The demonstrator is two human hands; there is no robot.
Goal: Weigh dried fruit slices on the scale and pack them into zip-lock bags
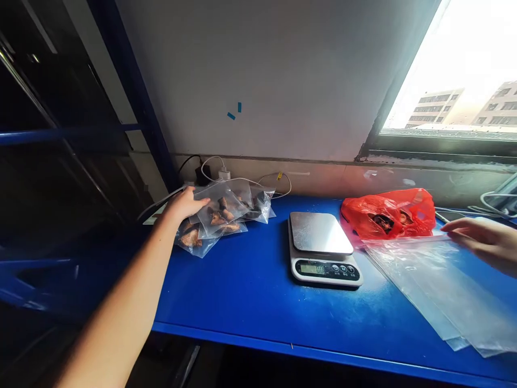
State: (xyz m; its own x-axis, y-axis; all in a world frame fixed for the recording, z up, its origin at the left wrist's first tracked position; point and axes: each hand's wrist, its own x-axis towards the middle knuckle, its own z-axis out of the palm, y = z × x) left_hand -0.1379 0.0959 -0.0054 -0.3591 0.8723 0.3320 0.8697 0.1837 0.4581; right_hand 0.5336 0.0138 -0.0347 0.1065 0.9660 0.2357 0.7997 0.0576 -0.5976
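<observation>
My left hand [186,205] reaches over a pile of clear zip bags at the back left, thumb stretched out and apart from the fingers, touching the edge of the top bag [222,209]. Brown, dried-looking chunks show inside these bags. On the right, my right hand [479,240] pinches the top edge of a flat, see-through plastic bag [464,302], which lies over other bags like it. Between the hands stands a white kitchen scale [321,231] with a bare steel plate; its display seems to read 0.0.
A red plastic bag [388,207] with dark pieces inside sits behind the clear bags. White cables and a charger [224,173] lie along the wall. The blue table's front edge [258,342] runs across below, and a blue metal post [137,91] rises at left.
</observation>
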